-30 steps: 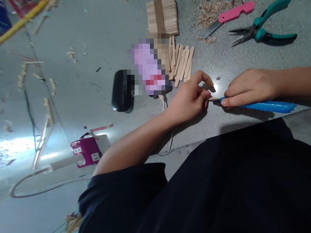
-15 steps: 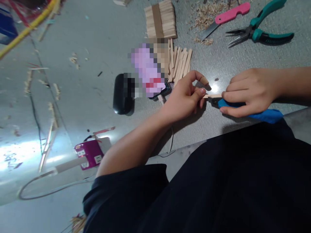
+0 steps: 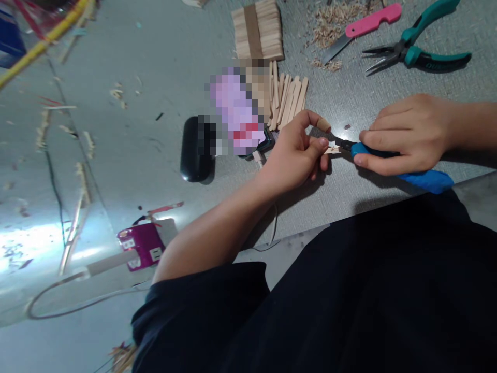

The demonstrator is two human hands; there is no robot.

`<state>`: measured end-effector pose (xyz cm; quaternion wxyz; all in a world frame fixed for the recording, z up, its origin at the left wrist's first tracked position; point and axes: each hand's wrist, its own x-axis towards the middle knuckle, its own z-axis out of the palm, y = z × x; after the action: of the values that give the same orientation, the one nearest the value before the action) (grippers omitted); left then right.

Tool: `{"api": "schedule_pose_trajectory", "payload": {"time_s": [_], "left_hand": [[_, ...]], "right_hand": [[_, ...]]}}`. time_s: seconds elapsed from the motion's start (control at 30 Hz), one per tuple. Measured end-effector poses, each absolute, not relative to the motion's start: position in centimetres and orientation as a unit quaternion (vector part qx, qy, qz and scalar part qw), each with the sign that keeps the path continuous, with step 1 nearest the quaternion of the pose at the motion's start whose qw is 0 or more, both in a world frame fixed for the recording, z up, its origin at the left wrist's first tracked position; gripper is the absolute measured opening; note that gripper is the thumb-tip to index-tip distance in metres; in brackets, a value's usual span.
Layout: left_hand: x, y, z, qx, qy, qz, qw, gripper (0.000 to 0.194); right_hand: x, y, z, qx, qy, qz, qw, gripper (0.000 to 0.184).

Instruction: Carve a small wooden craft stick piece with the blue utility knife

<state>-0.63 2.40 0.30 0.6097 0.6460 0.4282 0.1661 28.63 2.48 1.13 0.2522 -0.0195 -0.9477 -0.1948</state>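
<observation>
In the head view, we clamp the wooden stick (image 3: 333, 150) between the left hand's (image 3: 301, 150) thumb and fingers, above the table (image 3: 306, 207). Our right hand (image 3: 411, 135) is closed around the blue-handled tool (image 3: 425, 180); its dark tip lies near the stick's end. Loose sticks (image 3: 287, 98) lie beyond the left hand.

The phone's screen (image 3: 236, 111) is pixelated, and the yellow rod (image 3: 42, 44), perhaps plastic, is cut off.

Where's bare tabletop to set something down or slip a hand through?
Widest: between the banded sticks, black case and pale scraps, bar small specks. Narrower: between the green-handled pliers and right hand. Crowded: phone and loose sticks, left hand and blue-handled tool, pink-handled blade and shavings.
</observation>
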Motion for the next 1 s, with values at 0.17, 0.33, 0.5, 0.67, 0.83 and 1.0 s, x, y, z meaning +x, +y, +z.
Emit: {"api": "schedule_pose_trajectory", "payload": {"time_s": [0.17, 0.33, 0.5, 0.67, 0.83, 1.0], "left_hand": [[-0.8, 2.5, -0.1, 0.648, 0.422, 0.170, 0.611, 0.040], [-0.9, 2.4, -0.2, 0.649, 0.423, 0.166, 0.610, 0.038], [-0.8, 2.3, -0.1, 0.656, 0.418, 0.158, 0.609, 0.026], [-1.2, 2.7, 0.2, 0.657, 0.402, 0.142, 0.622, 0.020], [-1.7, 3.7, 0.8, 0.645, 0.358, 0.098, 0.668, 0.030], [-1.6, 4.1, 1.0, 0.633, 0.355, 0.106, 0.680, 0.029]], "right_hand": [[28.2, 2.2, 0.9, 0.005, -0.949, -0.166, 0.269, 0.023], [28.0, 2.3, 0.5, 0.026, -0.956, -0.135, 0.258, 0.018], [28.5, 2.5, -0.2, -0.001, -0.978, -0.054, 0.199, 0.030], [28.8, 2.5, -0.3, -0.013, -0.984, 0.016, 0.178, 0.028], [28.9, 2.6, -0.3, -0.022, -0.982, 0.055, 0.181, 0.036], [28.8, 2.6, 0.4, -0.014, -0.978, -0.058, 0.202, 0.038]]}}
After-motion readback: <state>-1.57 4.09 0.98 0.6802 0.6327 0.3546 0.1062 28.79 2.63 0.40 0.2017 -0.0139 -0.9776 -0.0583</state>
